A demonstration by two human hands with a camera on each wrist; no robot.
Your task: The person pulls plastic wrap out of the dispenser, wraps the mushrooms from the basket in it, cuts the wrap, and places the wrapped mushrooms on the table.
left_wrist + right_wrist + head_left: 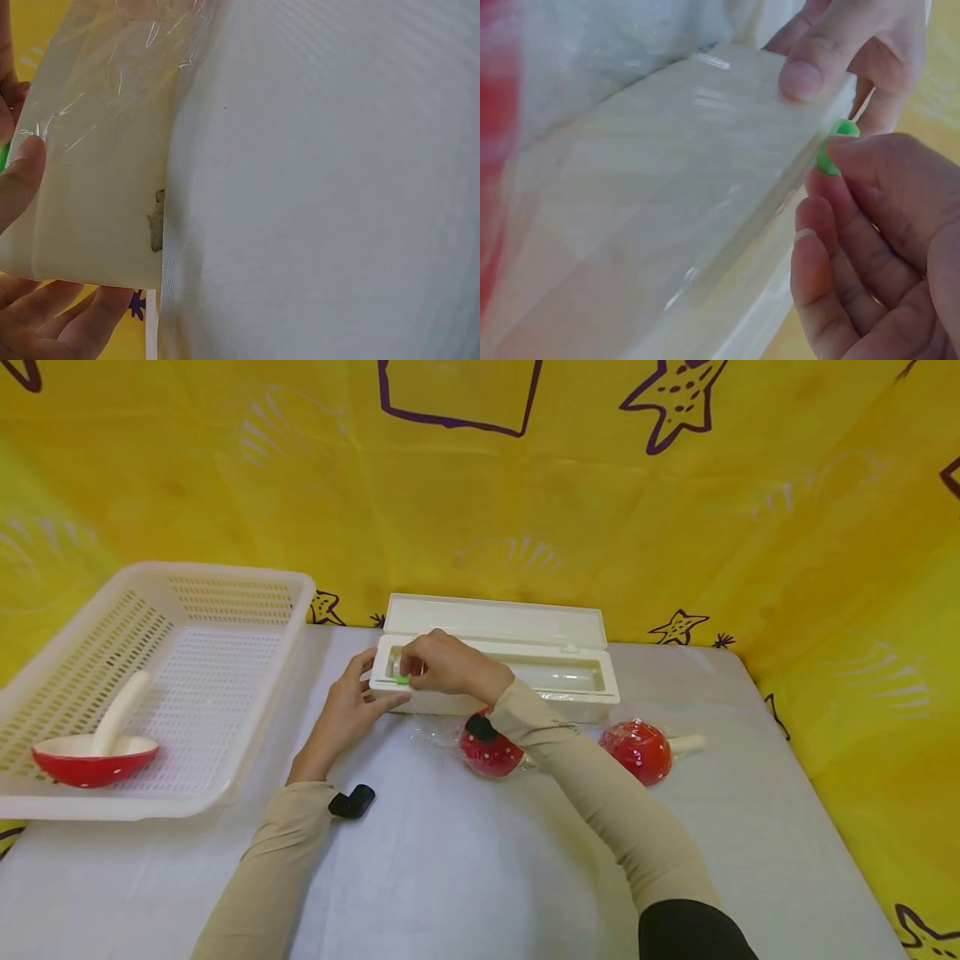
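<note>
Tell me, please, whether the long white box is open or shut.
Open: the lid stands raised behind the white box, whose inside shows beside the right hand.

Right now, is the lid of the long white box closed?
No, in the head view the lid stands open along the back edge of the white box, leaving its inside showing.

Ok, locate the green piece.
In the head view, the green piece is left of centre, pinched in the right grip at the left end of the white box.
</note>
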